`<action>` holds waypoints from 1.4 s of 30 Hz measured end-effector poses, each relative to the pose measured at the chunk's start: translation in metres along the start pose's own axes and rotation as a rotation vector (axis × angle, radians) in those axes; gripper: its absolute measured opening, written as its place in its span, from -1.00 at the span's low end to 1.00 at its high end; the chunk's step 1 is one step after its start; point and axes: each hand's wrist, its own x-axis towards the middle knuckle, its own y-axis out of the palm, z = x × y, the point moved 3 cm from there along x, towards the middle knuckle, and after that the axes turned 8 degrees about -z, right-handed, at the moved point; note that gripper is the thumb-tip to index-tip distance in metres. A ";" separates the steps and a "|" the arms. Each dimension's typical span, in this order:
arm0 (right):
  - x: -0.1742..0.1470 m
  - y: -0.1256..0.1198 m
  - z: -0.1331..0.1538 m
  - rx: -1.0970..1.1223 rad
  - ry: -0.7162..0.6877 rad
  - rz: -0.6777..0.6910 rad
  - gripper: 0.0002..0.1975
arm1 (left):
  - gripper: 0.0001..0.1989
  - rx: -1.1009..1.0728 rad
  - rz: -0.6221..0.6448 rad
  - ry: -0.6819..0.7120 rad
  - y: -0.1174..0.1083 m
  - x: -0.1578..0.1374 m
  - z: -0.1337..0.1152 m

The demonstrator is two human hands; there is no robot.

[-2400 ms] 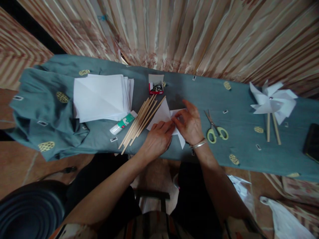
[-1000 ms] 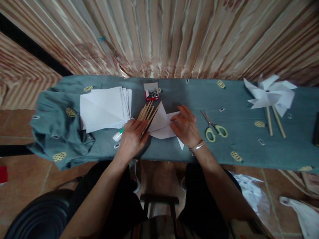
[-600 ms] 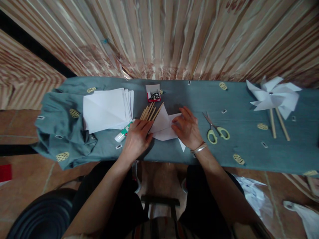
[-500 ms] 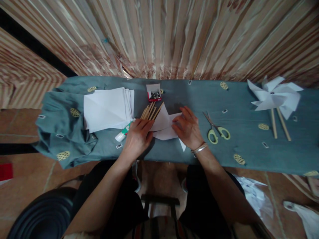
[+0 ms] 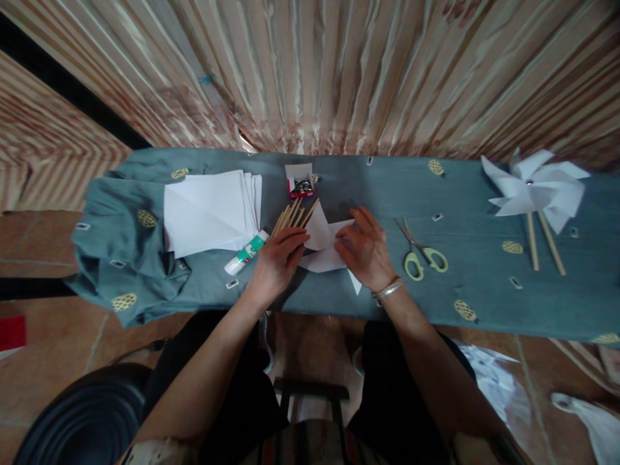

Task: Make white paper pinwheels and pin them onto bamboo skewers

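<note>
A white sheet of paper (image 5: 323, 259), cut into flaps, lies on the cloth between my hands. My left hand (image 5: 279, 258) pinches one raised, curving flap at its left side. On the paper's right part rests my right hand (image 5: 364, 248), its thumb and fingers closed on the edge. Several wooden sticks (image 5: 289, 216) lie just beyond my left hand, which hides their near ends. A glue stick (image 5: 246, 253) with a green label is left of that hand. Behind the sticks stands an open small red box (image 5: 300, 184) of shiny metal pins.
A stack of white paper (image 5: 210, 213) lies on the left. Scissors with light green handles (image 5: 425, 259) lie right of my right hand. Two paper pinwheels on sticks (image 5: 537, 187) are at the far right. A pleated curtain (image 5: 310, 77) hangs behind the table.
My left hand has moved slightly right and inward, bending the paper flap over. More of the glue stick shows now. My right hand stays in place.
</note>
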 end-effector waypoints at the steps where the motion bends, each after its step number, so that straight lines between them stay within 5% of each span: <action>1: 0.000 0.000 0.000 -0.003 -0.003 0.001 -0.86 | -0.76 -0.022 -0.008 -0.020 0.002 0.001 -0.001; 21: -0.001 0.001 -0.001 -0.011 0.026 0.000 -0.89 | -0.73 0.079 0.071 -0.011 0.035 0.013 -0.005; 42: -0.001 -0.002 -0.005 0.007 -0.001 0.026 -0.81 | -0.72 0.101 0.131 0.038 0.038 0.010 -0.008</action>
